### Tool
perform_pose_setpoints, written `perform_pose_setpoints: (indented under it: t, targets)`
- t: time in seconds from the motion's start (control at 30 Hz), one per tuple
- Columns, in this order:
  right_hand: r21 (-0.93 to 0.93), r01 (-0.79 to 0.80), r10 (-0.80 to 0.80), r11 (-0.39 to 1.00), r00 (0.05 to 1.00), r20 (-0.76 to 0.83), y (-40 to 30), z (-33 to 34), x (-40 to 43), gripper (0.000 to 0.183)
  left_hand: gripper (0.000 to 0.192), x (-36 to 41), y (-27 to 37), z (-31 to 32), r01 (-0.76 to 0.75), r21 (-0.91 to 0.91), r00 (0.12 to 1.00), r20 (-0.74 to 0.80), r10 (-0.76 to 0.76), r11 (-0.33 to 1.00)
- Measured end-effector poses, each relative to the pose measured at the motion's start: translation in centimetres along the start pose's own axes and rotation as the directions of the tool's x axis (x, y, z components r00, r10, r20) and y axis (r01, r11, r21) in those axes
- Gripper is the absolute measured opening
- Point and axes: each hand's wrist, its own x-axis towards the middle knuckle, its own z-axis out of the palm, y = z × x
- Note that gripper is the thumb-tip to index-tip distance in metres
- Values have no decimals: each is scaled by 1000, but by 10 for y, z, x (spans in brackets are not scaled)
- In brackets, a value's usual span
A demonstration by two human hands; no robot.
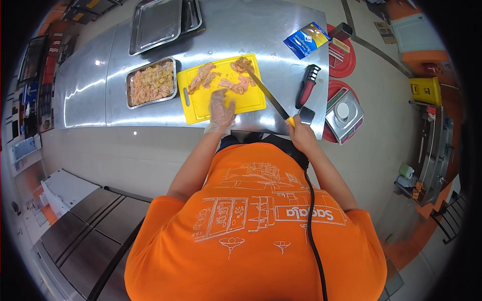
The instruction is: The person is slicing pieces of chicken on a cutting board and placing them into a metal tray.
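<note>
In a clear plastic glove, my left hand [222, 109] hovers over or rests on the near part of a yellow cutting board [244, 105]; which one I cannot tell. Its fingers are apart and hold nothing. My bare right hand [301, 133] grips the yellow handle of a long-bladed knife [269, 94]. The blade slants up and left, its tip at a piece of raw meat [241, 64] on the board's far right corner. Strips of raw meat [201, 77] lie at the board's left, and another piece [238, 85] sits right of centre.
Left of the board stands a metal tray of cut raw meat [150, 84]. Stacked metal trays [156, 26] are at the back. To the right lie a blue-and-yellow glove packet [307, 39] and a knife sharpener [308, 86]. A scale [343, 114] stands on a red stool beyond the steel table's [86, 94] edge.
</note>
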Motion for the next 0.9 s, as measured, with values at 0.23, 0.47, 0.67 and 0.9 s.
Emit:
perform_pose_setpoints:
  t: [0.23, 0.47, 0.67, 0.9]
  targets:
    - [49, 75, -78, 996, 995, 60, -1, 3, 13, 41, 47, 40, -13, 27, 85, 423, 973, -231, 17, 902]
    - [69, 58, -63, 996, 995, 76, -1, 9, 17, 41, 35, 25, 23, 17, -171, -31, 984, 35, 172, 985]
    - [18, 140, -141, 990, 968, 207, -19, 23, 22, 37, 34, 0, -28, -43, 182, 326, 967, -230, -109, 928]
    - [41, -5, -2, 999, 985, 170, -38, 40, 23, 34, 39, 68, 7, -50, -67, 398, 950, -255, 180, 915]
